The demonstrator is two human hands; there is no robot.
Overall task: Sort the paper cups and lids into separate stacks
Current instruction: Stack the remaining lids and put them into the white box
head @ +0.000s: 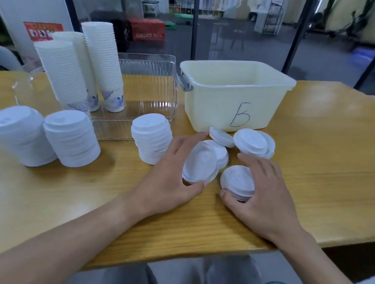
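The left hand (173,175) grips a few nested lids (200,164) tilted on edge, thumb under and fingers over. The right hand (262,198) curls round a small lid pile (237,181) flat on the counter (323,146) near its front edge. More loose lids (252,141) lie just in front of the cream bin (235,93). Three lid stacks (71,137) stand toward the left edge, with tall cup stacks (102,60) behind them beside a clear tray (148,85).
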